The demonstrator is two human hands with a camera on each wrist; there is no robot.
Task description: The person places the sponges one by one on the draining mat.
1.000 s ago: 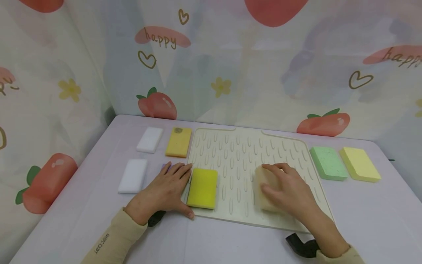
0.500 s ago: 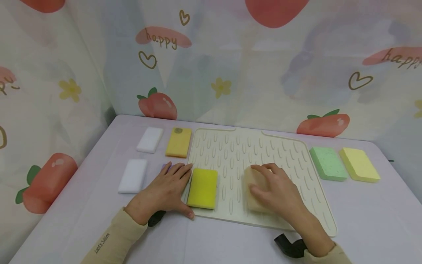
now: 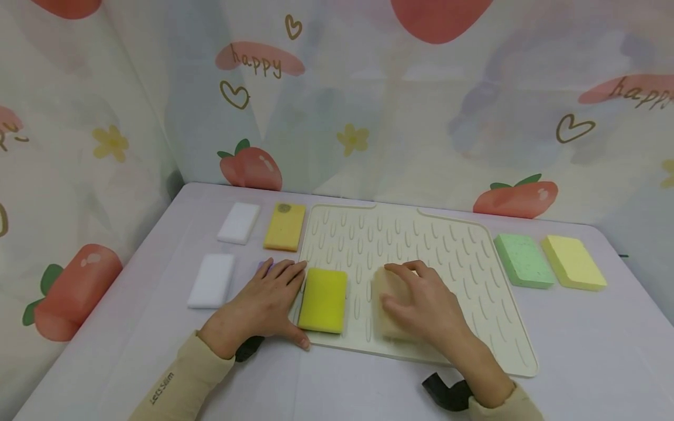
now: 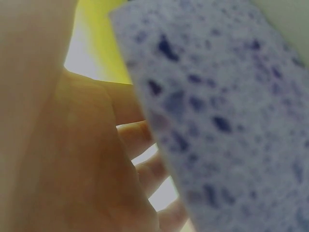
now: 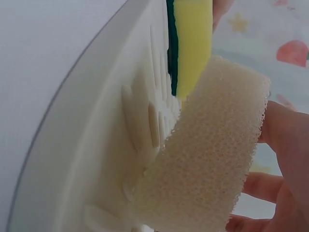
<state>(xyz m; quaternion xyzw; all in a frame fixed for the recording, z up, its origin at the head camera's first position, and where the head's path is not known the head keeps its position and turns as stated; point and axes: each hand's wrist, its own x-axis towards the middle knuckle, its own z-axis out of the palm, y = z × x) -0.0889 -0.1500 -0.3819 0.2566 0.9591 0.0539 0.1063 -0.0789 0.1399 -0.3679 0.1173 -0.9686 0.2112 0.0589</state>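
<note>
My right hand [image 3: 427,307] holds a beige, open-pored sponge [image 5: 207,154] on the ribbed cream mat [image 3: 379,251], with curved fingers over its top and far edge. Left of it on the mat lies a bright yellow sponge [image 3: 323,301]; the right wrist view shows its dark green scouring layer [image 5: 172,53] underneath. My left hand [image 3: 263,298] rests with spread, extended fingers at the mat's left edge, beside the yellow sponge. A purple-speckled sponge [image 4: 227,116] is by its palm, mostly hidden under the hand in the head view.
Left of the mat lie two white sponges [image 3: 239,223] and an orange-yellow sponge [image 3: 285,227] with a dark round mark. A green sponge [image 3: 523,261] and a pale yellow sponge [image 3: 574,262] lie on the right. A printed curtain [image 3: 337,88] hangs behind the table.
My right hand has slid left across the mat with the beige sponge, closer to the bright yellow sponge. The left hand has stayed in place.
</note>
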